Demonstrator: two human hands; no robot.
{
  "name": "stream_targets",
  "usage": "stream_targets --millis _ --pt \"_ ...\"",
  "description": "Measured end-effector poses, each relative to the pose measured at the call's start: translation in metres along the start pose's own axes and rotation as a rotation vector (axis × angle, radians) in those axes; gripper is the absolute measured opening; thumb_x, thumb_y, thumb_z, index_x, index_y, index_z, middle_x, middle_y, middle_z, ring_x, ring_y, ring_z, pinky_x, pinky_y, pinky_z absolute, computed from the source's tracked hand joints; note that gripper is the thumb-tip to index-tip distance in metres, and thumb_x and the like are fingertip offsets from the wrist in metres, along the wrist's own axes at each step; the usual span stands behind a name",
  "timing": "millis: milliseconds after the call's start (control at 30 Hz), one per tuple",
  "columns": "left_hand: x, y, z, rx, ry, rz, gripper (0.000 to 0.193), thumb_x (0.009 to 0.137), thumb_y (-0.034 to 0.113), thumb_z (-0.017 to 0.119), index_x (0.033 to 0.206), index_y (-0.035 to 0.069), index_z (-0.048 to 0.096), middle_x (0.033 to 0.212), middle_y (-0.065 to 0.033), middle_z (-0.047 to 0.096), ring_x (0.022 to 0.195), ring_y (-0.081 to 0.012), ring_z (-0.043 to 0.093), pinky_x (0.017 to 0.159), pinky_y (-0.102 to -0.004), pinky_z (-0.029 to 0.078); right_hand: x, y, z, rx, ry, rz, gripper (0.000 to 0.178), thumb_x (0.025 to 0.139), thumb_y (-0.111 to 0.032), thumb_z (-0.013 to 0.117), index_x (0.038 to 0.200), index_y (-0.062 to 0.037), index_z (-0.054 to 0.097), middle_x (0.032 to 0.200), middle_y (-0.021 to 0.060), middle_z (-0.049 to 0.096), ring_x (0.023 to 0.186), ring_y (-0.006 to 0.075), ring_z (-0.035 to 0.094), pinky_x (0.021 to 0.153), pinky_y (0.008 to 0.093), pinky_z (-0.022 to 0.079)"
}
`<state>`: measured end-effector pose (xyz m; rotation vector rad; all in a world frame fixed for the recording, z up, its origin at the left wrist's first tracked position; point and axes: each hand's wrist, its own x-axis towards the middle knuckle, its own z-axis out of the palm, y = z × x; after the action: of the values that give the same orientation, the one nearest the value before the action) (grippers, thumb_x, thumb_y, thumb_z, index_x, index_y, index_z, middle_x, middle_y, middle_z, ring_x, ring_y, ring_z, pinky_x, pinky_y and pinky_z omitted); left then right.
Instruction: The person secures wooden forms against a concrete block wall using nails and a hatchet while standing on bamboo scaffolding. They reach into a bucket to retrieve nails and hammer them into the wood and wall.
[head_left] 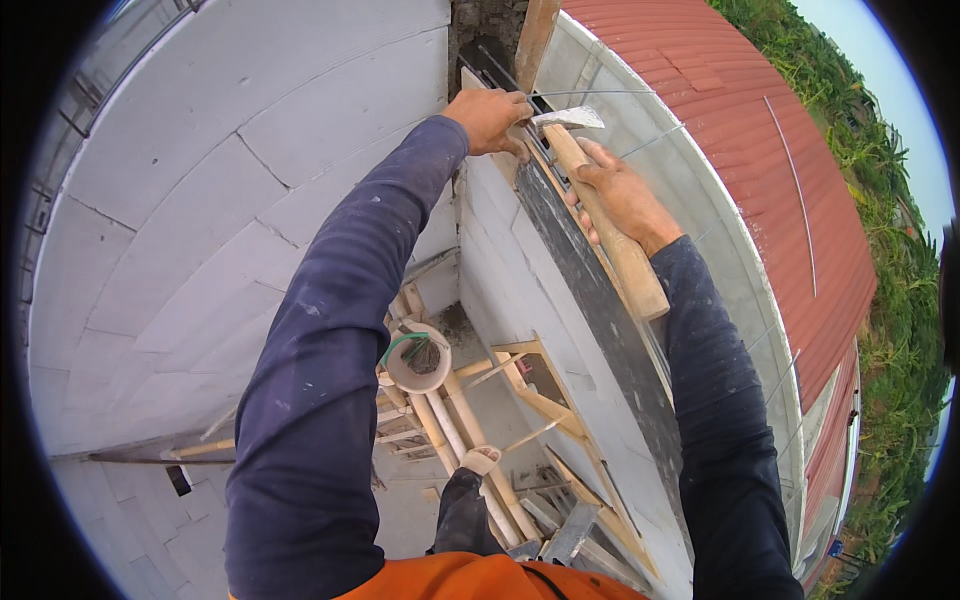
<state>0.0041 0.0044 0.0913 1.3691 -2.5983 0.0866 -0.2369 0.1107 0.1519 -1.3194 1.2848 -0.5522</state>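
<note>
My right hand (pixel 622 192) is wrapped around the thick wooden handle of a hammer (pixel 612 235). Its pale, worn metal head, flared like a blade on one side, lies close to my left fingers. At the top of the wall, my left hand (pixel 492 122) is closed with bent fingers at the edge of the formwork; what it pinches is hidden. A dark formwork board (pixel 590 255) runs along the wall top below both hands. Thin steel bars (pixel 590 92) stick out to the right beside them.
A pale block wall (pixel 290 180) rises at left. Below are a bucket (pixel 418 358) with a green rim piece, wooden scaffold poles (pixel 455 420), my foot (pixel 481 459) on them, and a timber frame (pixel 550 405). Red metal roofing (pixel 740 130) lies beyond the wall at right.
</note>
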Motion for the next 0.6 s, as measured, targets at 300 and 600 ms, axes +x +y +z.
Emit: stream_targets --millis 300,600 --pt "-0.015 -0.007 0.003 0.016 -0.015 0.011 0.054 0.085 0.055 0.081 0.119 0.015 0.070 0.121 -0.0041 0.067 0.117 -0.0295 0.068 0.093 -0.0494 0.057 -0.174 0.045 0.000 -0.041 0.508 -0.081 0.061 0.090 -0.015 0.075 0.146 -0.0027 0.054 0.082 0.0034 0.062 0.057 0.0092 0.059 0.050 0.0268 0.050" --pt "-0.040 0.039 0.043 0.286 0.049 -0.220 0.067 0.102 0.019 0.065 0.163 0.017 0.040 0.169 -0.0064 0.042 0.150 -0.0320 0.049 0.116 -0.0537 0.049 -0.423 0.147 -0.008 -0.083 0.836 0.188 0.042 0.086 -0.003 0.065 0.126 -0.0048 0.052 0.081 0.0029 0.059 0.056 0.0089 0.056 0.050 0.0251 0.049"
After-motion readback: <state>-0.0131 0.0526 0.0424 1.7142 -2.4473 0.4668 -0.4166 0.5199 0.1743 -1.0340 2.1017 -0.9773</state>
